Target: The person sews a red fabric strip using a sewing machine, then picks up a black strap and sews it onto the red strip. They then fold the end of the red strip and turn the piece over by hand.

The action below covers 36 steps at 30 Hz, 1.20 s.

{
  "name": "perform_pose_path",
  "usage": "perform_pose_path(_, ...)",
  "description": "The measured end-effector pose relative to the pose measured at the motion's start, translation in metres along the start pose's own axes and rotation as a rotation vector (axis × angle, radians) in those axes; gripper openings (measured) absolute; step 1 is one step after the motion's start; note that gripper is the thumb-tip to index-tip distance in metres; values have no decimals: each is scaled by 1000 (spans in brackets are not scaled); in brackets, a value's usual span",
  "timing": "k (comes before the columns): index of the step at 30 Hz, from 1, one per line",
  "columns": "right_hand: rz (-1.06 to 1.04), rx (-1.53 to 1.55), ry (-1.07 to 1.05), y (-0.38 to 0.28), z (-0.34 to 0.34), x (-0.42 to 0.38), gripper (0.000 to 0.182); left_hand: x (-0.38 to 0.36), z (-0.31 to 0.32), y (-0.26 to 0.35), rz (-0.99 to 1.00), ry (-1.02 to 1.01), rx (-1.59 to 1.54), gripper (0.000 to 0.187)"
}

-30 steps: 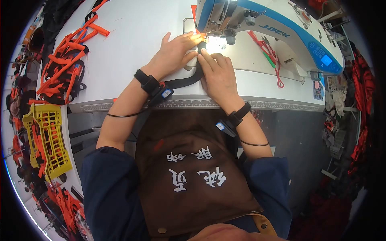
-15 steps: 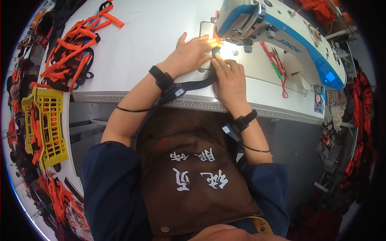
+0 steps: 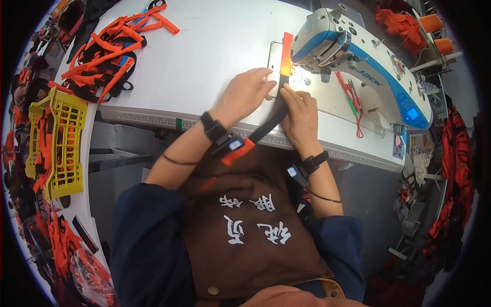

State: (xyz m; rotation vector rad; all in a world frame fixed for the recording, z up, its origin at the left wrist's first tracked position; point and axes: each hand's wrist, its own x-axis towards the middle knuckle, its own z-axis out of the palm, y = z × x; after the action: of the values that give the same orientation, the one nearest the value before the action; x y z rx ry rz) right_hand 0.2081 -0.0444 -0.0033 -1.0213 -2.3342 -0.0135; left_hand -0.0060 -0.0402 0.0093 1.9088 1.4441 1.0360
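Head view: a black webbing strap with orange ends runs from the table's near edge up to the needle of the white-and-blue sewing machine, kept straight, probably for feeding. Left hand, fingers spread, presses flat just beside the strap. Right hand, fingers narrow, rests against the strap's right edge, steadying it.
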Motion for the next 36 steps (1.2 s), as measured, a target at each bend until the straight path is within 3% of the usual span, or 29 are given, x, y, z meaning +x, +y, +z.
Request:
perform_pose_path(2,-5,189,69,-10,-5,-5,57,-17,-28,29,-472,-249,-339,45)
perform_pose_path(5,-55,401,79,-49,-31,-20,57,-42,-21,24,-536,-306,-793,58)
perform_pose_path(7,-139,460,10,-73,-48,-38,54,-57,-17,36,-527,-278,-970,57)
perform_pose_path(10,-279,423,-75,-98,-62,-70,48,-69,-20,38,-414,-50,-1259,47)
perform_pose_path(13,-281,416,-90,-112,-70,-101,45,-77,-45,51,-329,95,-1245,48)
perform_pose_path(27,-321,339,-56,-146,-90,-125,41,-122,-90,101,-174,54,-1426,52)
perform_pose_path(31,-124,532,-21,-156,-101,-113,22,-123,-86,82,-153,112,-1415,54)
perform_pose_path(32,70,682,-54,-157,-109,-111,18,-125,-80,76,-138,202,-1260,58)
perform_pose_path(33,227,774,43,-167,-110,-101,16,-128,-69,69,-127,275,-1108,63)
perform_pose_path(34,534,1058,-11,-168,-116,-95,24,-130,-57,64,-108,337,-958,69)
perform_pose_path(35,679,1220,-19,-168,-123,-80,27,-133,-48,64,-80,394,-805,76)
perform_pose_path(36,697,1417,-35,-160,-121,-72,29,-139,-43,70,-33,269,-780,74)
